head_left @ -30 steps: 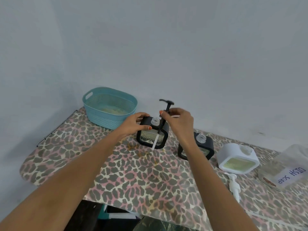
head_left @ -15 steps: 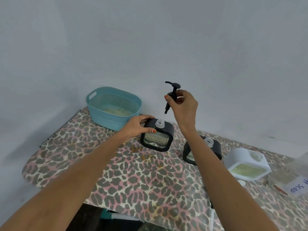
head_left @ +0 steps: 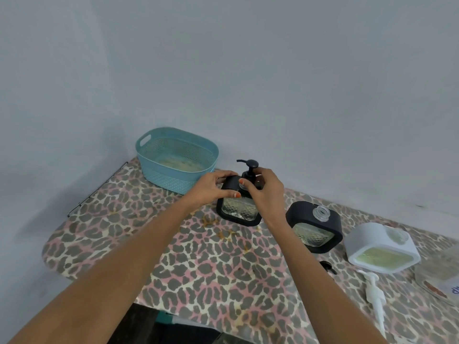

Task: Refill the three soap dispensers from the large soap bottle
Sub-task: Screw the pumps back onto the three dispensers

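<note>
Head view: on the table [head_left: 211, 269] covered in leopard-print cloth, the left hand [head_left: 213, 188] grips the upper left corner of a square glass soap dispenser in a black frame [head_left: 238, 212]. Its fingers are curled over the top and its thumb is on the front. The right hand [head_left: 265, 192] curls round the base of a black pump head [head_left: 250, 167], which stands upright at that dispenser's neck.

Just to the right stands a second black-framed glass dispenser [head_left: 314, 232], its threaded neck open. Further right sits a white dispenser [head_left: 367, 237] holding pale green soap, also uncapped. A white pump [head_left: 375, 294] lies on the table near it, and a small black piece [head_left: 327, 266] shows beside the right forearm.

The large clear soap bottle [head_left: 439, 269] shows at the right edge, cut off by the frame. A teal plastic basket [head_left: 169, 175] stands at the back left, near the wall.
</note>
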A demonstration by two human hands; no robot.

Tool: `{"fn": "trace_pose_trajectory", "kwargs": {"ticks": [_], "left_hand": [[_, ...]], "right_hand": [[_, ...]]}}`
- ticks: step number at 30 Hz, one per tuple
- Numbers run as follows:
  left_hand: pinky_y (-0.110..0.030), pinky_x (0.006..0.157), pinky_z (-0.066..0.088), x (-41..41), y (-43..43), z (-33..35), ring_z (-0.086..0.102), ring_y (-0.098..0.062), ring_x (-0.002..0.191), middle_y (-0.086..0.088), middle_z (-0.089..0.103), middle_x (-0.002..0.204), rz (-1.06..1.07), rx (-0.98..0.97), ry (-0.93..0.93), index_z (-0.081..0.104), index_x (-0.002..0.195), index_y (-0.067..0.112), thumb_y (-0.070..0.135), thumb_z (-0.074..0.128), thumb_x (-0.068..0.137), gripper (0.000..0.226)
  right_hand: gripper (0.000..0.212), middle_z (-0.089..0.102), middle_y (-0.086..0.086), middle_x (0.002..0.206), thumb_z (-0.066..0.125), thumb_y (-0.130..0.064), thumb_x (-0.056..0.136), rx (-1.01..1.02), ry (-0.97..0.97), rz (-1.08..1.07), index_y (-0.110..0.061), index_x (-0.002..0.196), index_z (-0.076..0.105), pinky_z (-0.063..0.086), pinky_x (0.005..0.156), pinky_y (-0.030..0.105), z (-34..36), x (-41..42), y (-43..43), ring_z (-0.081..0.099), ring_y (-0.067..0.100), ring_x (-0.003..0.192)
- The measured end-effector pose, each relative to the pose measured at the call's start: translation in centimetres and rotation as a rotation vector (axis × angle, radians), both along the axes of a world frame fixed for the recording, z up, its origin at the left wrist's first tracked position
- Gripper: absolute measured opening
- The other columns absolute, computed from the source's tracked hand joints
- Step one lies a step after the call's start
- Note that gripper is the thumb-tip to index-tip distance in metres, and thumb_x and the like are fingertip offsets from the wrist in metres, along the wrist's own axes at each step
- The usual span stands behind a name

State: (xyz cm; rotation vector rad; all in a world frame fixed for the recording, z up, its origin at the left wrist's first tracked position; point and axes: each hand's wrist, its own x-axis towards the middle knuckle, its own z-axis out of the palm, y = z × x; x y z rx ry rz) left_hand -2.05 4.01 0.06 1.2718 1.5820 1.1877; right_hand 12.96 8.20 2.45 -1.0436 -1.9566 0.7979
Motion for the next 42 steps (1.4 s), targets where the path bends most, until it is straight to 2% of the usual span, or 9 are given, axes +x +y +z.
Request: {"fn": "trace_pose_trajectory", "kwargs": {"ticks": [10, 14, 18, 24, 30, 32, 37, 40, 42], "left_hand": [[-0.025, 0.103, 0.039, 0.0, 0.1, -0.1, 0.048, -0.015, 0.124, -0.006, 0.055, 0.13, -0.002, -0.001, 0.026, 0.049, 0.13, 0.009, 0.01, 0.076, 0.07, 0.066], [-0.023, 0.099, 0.039, 0.0, 0.1, 0.0, 0.049, -0.015, 0.122, -0.006, 0.055, 0.129, -0.007, 0.004, 0.02, 0.05, 0.128, 0.009, 0.009, 0.076, 0.071, 0.063], [-0.023, 0.099, 0.038, 0.2, 0.0, 0.2, 0.047, -0.011, 0.12, -0.002, 0.056, 0.124, -0.007, 0.0, 0.01, 0.051, 0.127, 0.01, 0.01, 0.076, 0.071, 0.061], [-0.024, 0.102, 0.038, 0.2, -0.2, 0.2, 0.049, -0.015, 0.123, -0.006, 0.057, 0.127, -0.003, 0.006, 0.021, 0.051, 0.127, 0.008, 0.009, 0.077, 0.07, 0.063], [-0.022, 0.099, 0.039, 0.3, -0.2, 0.4, 0.047, -0.01, 0.119, -0.003, 0.056, 0.125, -0.014, -0.007, -0.006, 0.05, 0.127, 0.009, 0.007, 0.074, 0.072, 0.06], [-0.021, 0.098, 0.038, 0.4, -0.2, 0.4, 0.047, -0.008, 0.116, -0.002, 0.056, 0.123, -0.015, -0.008, -0.004, 0.05, 0.127, 0.01, 0.007, 0.074, 0.072, 0.06], [-0.023, 0.099, 0.039, 0.4, -0.3, 0.4, 0.048, -0.01, 0.119, -0.002, 0.057, 0.123, 0.002, -0.003, -0.005, 0.051, 0.126, 0.01, 0.008, 0.076, 0.071, 0.061], [-0.023, 0.099, 0.041, 0.3, -0.3, 0.4, 0.05, -0.013, 0.12, -0.002, 0.058, 0.123, 0.006, -0.006, -0.003, 0.052, 0.126, 0.011, 0.009, 0.077, 0.069, 0.062], [-0.021, 0.095, 0.04, 0.3, -0.3, 0.4, 0.05, -0.012, 0.119, -0.001, 0.058, 0.121, 0.001, -0.007, 0.006, 0.052, 0.126, 0.011, 0.008, 0.076, 0.07, 0.061]], "right_hand": [[0.045, 0.054, -0.006, 0.086, 0.08, -0.034, 0.066, -0.075, -0.028, -0.094, -0.02, 0.093, 0.046, 0.047, 0.081, 0.042, -0.8, -0.9, 0.4, 0.056, 0.018, 0.083], [0.051, 0.053, -0.006, 0.109, 0.072, -0.027, 0.079, -0.193, -0.024, 0.067, -0.016, 0.122, 0.048, 0.042, 0.088, 0.029, 0.2, 0.2, 0.4, 0.053, 0.014, 0.103], [0.036, 0.064, 0.005, 0.115, 0.061, -0.01, 0.087, -0.227, 0.046, 0.119, -0.011, 0.122, 0.058, 0.043, 0.081, 0.011, 0.2, 1.2, 0.3, 0.059, 0.017, 0.108], [0.037, 0.057, 0.003, 0.098, 0.079, -0.022, 0.071, -0.16, 0.074, -0.081, -0.018, 0.095, 0.051, 0.046, 0.08, 0.029, -0.5, -0.6, 0.3, 0.053, 0.013, 0.085], [0.043, 0.054, -0.002, 0.113, 0.065, -0.02, 0.085, -0.277, 0.031, 0.093, -0.015, 0.125, 0.05, 0.044, 0.095, 0.032, -0.1, 0.7, 0.4, 0.051, 0.013, 0.106], [0.037, 0.06, 0.001, 0.114, 0.06, -0.011, 0.087, -0.268, 0.028, 0.151, -0.014, 0.123, 0.054, 0.046, 0.097, 0.036, 0.0, 1.3, 0.7, 0.056, 0.018, 0.11], [0.038, 0.055, -0.002, 0.101, 0.073, -0.018, 0.078, -0.187, 0.038, 0.021, -0.01, 0.109, 0.054, 0.037, 0.077, 0.018, -0.4, 0.3, 0.9, 0.051, 0.01, 0.091], [0.039, 0.05, -0.002, 0.093, 0.078, -0.024, 0.072, -0.166, 0.03, -0.048, -0.017, 0.095, 0.047, 0.041, 0.076, 0.027, -0.7, -0.5, 0.8, 0.05, 0.014, 0.085], [0.043, 0.051, -0.003, 0.1, 0.077, -0.027, 0.073, -0.161, -0.008, -0.016, -0.018, 0.103, 0.048, 0.043, 0.086, 0.033, -0.7, -0.5, 0.8, 0.051, 0.015, 0.094]]}}
